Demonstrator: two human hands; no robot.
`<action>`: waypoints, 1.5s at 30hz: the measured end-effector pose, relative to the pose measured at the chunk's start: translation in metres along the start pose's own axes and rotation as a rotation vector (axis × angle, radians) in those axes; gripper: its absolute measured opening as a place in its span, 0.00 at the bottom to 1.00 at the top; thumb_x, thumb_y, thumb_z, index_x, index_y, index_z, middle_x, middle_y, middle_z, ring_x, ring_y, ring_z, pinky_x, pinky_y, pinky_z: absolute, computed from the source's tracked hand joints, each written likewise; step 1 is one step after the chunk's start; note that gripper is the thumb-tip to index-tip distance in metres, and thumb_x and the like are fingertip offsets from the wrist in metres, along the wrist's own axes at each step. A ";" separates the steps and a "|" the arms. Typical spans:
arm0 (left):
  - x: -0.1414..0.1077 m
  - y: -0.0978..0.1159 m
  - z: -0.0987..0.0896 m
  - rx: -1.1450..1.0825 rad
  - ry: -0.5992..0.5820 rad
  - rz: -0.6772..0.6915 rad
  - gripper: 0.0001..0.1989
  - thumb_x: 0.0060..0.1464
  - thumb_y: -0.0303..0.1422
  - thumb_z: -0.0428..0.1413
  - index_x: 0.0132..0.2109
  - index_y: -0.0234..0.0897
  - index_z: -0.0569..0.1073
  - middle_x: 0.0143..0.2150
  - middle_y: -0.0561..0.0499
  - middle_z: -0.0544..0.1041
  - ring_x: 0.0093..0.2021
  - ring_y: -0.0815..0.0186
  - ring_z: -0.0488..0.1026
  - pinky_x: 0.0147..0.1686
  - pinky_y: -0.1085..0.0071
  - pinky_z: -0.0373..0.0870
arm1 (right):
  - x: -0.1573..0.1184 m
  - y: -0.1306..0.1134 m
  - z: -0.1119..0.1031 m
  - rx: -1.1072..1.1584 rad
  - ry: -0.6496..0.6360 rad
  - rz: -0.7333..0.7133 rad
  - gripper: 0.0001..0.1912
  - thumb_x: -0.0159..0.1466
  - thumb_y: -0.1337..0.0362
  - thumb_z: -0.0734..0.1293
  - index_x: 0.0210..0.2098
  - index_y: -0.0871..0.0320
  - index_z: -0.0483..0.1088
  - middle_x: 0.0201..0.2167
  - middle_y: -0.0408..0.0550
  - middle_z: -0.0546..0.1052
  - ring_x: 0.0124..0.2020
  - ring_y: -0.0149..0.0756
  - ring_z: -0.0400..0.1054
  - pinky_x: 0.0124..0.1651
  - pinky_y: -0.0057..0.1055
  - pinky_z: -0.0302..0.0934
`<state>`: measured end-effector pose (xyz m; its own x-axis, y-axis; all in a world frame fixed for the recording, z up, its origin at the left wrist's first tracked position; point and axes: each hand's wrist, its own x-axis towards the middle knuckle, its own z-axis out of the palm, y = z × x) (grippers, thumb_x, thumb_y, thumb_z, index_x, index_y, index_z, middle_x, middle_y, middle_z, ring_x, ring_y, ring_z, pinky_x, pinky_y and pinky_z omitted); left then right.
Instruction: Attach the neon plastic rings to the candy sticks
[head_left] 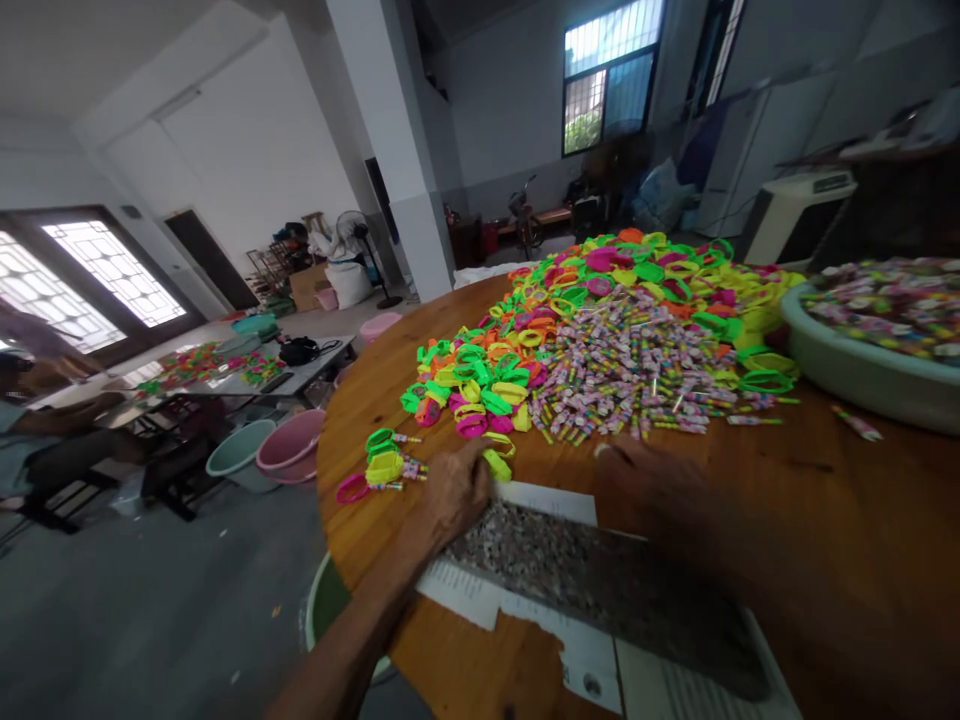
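My left hand (459, 492) is closed, with its fingers curled at a yellow plastic band (498, 462), shaped like a toy watch, that pokes out past the fingertips. Motion blurs my right hand (649, 485), which is at the near edge of a heap of small printed wrapped tubes (630, 365); whether it holds anything is unclear. Below both hands lies a long speckled stone slab (592, 580) over torn paper sheets (461, 592). Left of my left hand, a few coloured bands (384, 466) lie beside several tubes.
Many coloured plastic bands (480, 375) are heaped on the round wooden table (364, 385). A pale basin (862, 355) full of wrapped tubes stands at right. Pink (292, 450) and green basins (241, 455) are on the floor at left. A person (45, 430) sits by another table.
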<state>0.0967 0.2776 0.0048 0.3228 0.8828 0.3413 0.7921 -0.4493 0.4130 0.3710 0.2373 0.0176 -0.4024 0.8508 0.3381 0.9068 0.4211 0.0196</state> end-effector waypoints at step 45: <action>-0.021 -0.005 -0.017 -0.525 -0.279 0.217 0.16 0.57 0.30 0.56 0.53 0.36 0.75 0.47 0.45 0.79 0.47 0.62 0.75 0.49 0.66 0.71 | -0.012 -0.078 0.023 0.441 0.066 -0.057 0.13 0.71 0.68 0.56 0.34 0.60 0.69 0.33 0.49 0.68 0.36 0.37 0.62 0.38 0.34 0.52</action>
<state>0.0776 0.2590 0.0101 0.6267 0.7347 0.2597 0.3567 -0.5668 0.7427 0.3020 0.2013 -0.0098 -0.4281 0.8066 0.4075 0.7376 0.5724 -0.3581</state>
